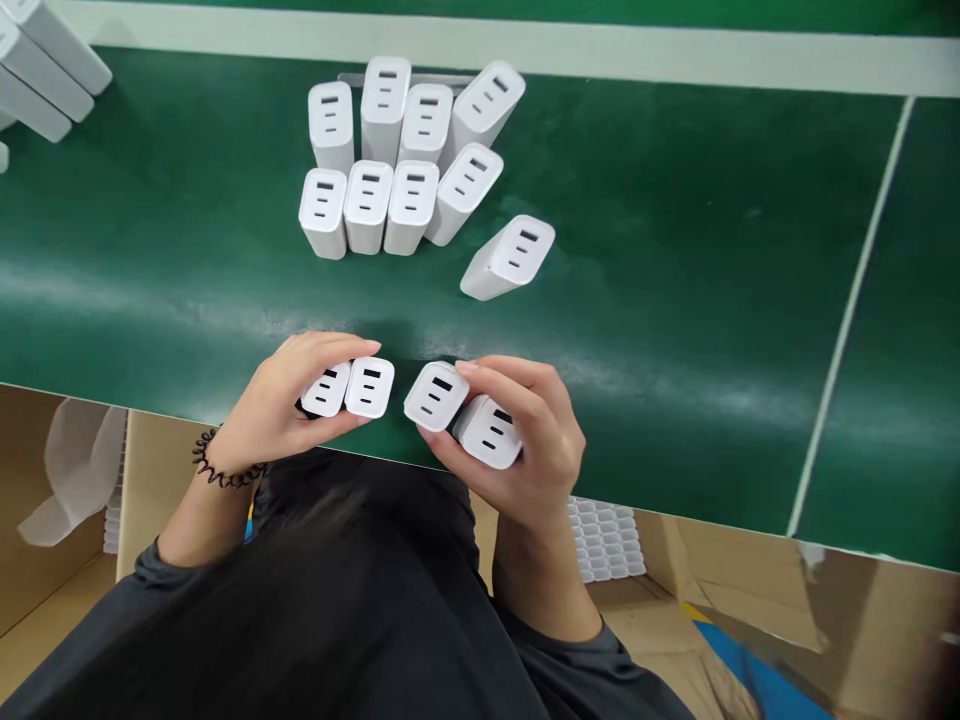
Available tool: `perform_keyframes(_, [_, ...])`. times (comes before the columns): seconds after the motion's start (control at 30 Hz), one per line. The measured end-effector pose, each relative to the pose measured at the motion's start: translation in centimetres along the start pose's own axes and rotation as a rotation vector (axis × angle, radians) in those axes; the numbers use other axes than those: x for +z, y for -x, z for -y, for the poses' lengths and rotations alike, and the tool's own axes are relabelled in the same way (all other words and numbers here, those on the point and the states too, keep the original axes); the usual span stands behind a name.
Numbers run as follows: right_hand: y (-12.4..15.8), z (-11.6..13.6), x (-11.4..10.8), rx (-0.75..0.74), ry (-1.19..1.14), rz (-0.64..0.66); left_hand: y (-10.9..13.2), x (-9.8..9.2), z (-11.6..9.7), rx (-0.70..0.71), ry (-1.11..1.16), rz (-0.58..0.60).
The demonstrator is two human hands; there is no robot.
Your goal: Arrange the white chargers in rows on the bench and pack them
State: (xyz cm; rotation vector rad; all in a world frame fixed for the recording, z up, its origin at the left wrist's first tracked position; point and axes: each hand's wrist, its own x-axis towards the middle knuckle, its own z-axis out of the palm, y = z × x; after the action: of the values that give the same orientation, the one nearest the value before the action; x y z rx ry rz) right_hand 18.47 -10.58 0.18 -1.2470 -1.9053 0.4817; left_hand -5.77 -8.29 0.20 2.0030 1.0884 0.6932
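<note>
Two white USB chargers (370,388) stand side by side in the grip of my left hand (281,400), thumb and fingers closed round them, port faces up. My right hand (529,425) is wrapped round two more USB chargers (436,397), one slightly ahead of the other; fingers partly cover the rear one. Each port face has one wide slot and two small ones. A small gap separates the two pairs near the table's front edge. Beyond my hands, a single charger (517,252) leans on the table, and several more chargers (367,195) are grouped in two rows behind.
The green table (675,300) has a pale strip (600,50) along its far side and a white line (855,310) at right. More white chargers (45,65) lie far left. Below the edge are cardboard boxes (739,570) and a white cell tray (606,540).
</note>
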Motion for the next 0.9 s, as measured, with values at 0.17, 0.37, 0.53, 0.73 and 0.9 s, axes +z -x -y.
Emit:
perform_keyframes(0.17, [0.0,-0.1,0.0,0.042,0.010,0.034,-0.3,0.1,0.0,0.087,-0.009,-0.050])
perform_keyframes(0.37, [0.1,0.1,-0.1,0.116,-0.005,0.076,0.0,0.3,-0.1,0.142,-0.105,-0.069])
perform_keyframes(0.53, [0.2,0.2,0.0,0.109,-0.019,0.088,0.5,0.5,0.1,0.215,-0.247,-0.079])
perform_keyframes(0.73, [0.3,-0.2,0.4,0.084,-0.040,0.139,0.9,0.7,0.4,0.279,-0.328,-0.061])
perform_keyframes(0.9, [0.4,-0.4,0.2,0.037,-0.114,0.069,0.8,0.7,0.2,0.332,-0.326,-0.096])
